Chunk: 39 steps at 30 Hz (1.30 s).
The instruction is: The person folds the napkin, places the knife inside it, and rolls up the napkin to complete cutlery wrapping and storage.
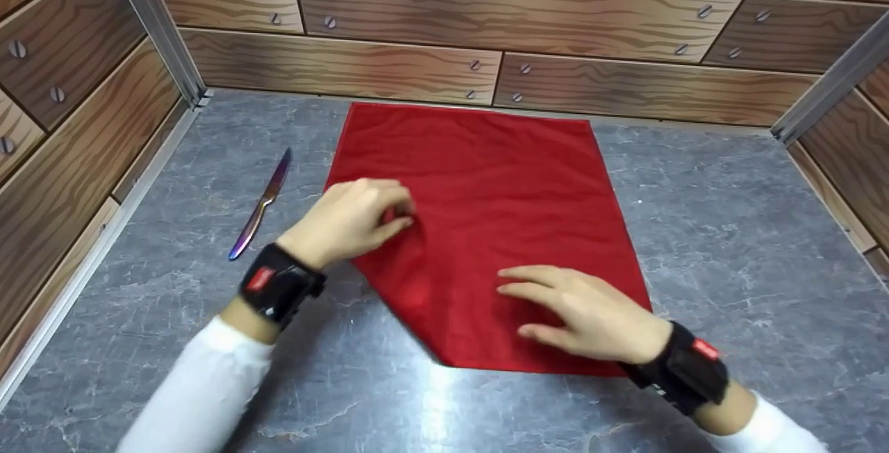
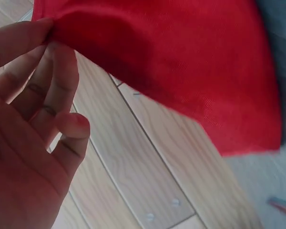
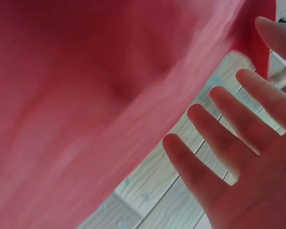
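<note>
A red cloth [image 1: 479,168] lies spread over the middle of the head frame, its far edge close to the back wall [image 1: 417,8]. Its near left side slants from the left hand [image 1: 351,220] down to the lower centre, where a square corner would otherwise sit. That hand, left of centre, pinches the edge of the cloth between thumb and fingertip; the left wrist view shows the pinch in its upper left, with the other fingers bent loosely below and the fabric hanging away to the right.

The right hand [image 1: 583,310], at the lower right, grasps nothing: its fingers are apart and relaxed over the near right part of the cloth. Whether they touch it, I cannot tell.

A shiny, purplish knife [image 1: 262,204] lies slantwise on the grey table [image 1: 729,231], left of the cloth, tip toward the top of the frame. Both wrists wear black bands, above white sleeves [image 1: 198,387]. Wood-patterned boards form the walls.
</note>
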{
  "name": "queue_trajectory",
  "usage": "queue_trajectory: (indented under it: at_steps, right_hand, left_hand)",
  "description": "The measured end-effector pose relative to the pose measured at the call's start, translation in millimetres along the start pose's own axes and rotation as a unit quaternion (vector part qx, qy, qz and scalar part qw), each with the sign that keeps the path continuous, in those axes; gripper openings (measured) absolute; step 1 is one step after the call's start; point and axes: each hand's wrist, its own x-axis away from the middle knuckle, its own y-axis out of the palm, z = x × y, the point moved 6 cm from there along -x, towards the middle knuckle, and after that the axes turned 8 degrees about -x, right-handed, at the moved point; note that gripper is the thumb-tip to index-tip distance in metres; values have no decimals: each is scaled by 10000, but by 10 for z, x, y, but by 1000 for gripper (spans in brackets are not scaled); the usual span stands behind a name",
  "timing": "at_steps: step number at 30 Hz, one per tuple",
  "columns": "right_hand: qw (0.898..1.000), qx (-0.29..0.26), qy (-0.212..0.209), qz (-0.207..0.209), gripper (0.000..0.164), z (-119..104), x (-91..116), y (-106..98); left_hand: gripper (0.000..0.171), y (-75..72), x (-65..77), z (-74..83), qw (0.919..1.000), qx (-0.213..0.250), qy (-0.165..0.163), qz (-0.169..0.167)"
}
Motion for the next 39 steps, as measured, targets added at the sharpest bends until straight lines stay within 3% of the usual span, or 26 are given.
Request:
queue_trajectory:
  at_steps: [4,10,18,24,28,32,36,39]
  right_hand:
    - [9996,-182,-211,-45,50,-96,-161,100]
    - [9982,-569,100,-156,57,-140,-361,219]
    - [9964,-694,333,-367,66,-182,-512,295]
    - [9980,-375,329,-399,69,-138,-549,287]
    - [9974,-138,565,-429,72,-12,-592,228]
    - [9944,-68,954,-460,75,204,-640,131]
    - [9915,-170,1225,-395,75,480,-703,4]
    - [9870,-288,1540,-367,76,736,-743,-113]
  left_hand:
    - [8,101,-185,39,9998,142,-102,42]
    - [11,235,-344,115,9996,198,-213,6]
    - [11,264,-366,127,9991,282,-317,98]
    - [12,275,-345,94,9989,268,-381,87]
    - [18,285,-332,54,9986,185,-495,20]
    - [35,300,-341,21,9977,197,-648,-103]
    - [51,359,-360,3,9959,175,-798,-396]
    - [54,421,-365,3,9941,134,-804,-712]
